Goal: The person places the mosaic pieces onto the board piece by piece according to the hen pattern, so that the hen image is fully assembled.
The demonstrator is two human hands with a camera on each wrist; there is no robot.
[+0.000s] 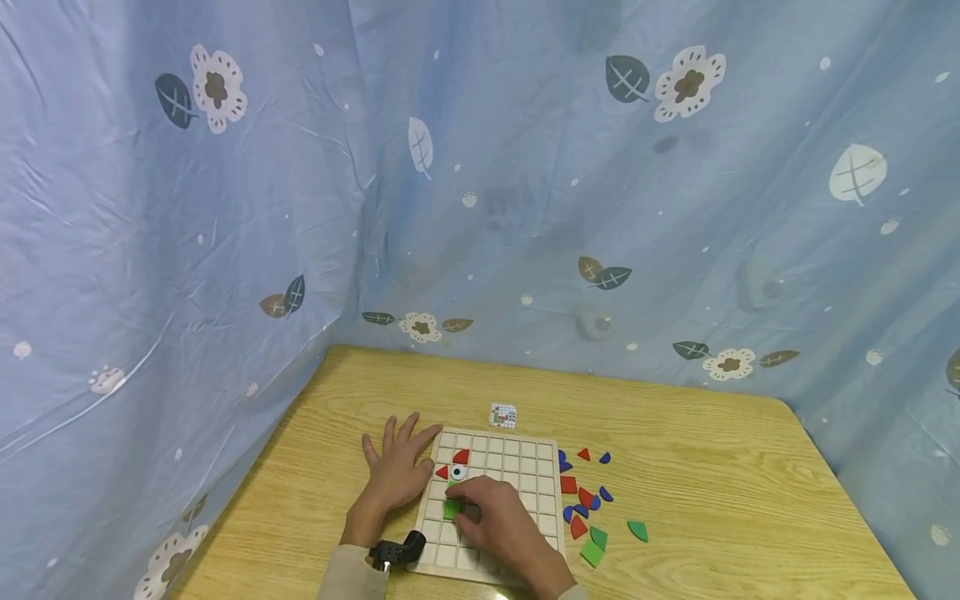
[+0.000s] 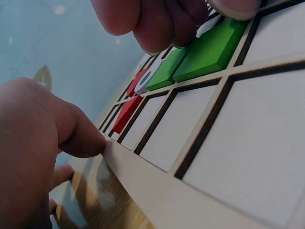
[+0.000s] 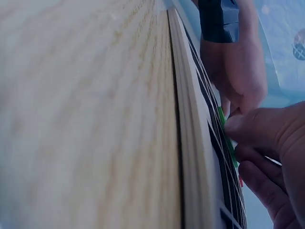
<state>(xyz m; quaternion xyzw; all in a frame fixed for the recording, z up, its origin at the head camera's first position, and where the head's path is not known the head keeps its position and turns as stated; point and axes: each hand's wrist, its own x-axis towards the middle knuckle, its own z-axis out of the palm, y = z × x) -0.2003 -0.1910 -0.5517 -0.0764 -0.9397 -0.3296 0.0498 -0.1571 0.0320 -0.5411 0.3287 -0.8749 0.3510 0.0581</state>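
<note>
My right hand (image 1: 498, 517) is over the wooden grid board (image 1: 551, 442), its thumb and fingers around a green square tile (image 1: 452, 509), seemingly pinching it. In the left wrist view that green square (image 2: 209, 55) sits at a cell beside another green piece (image 2: 166, 71). Beyond these are a white eye disc (image 1: 457, 472), a red quarter-circle (image 1: 461, 457) and a red triangle (image 1: 442, 472) on the board. My left hand (image 1: 397, 471) lies with fingers spread on the table, its thumb touching the board's left edge. The right fingertips partly hide the green pieces.
Loose red, blue and green pieces lie right of the board, among them a red square (image 1: 568, 485), a green square (image 1: 592, 552) and a green quarter-circle (image 1: 638, 531). A small picture card (image 1: 503, 416) lies behind the board. Patterned curtains (image 1: 525, 208) surround the wooden table (image 1: 712, 483).
</note>
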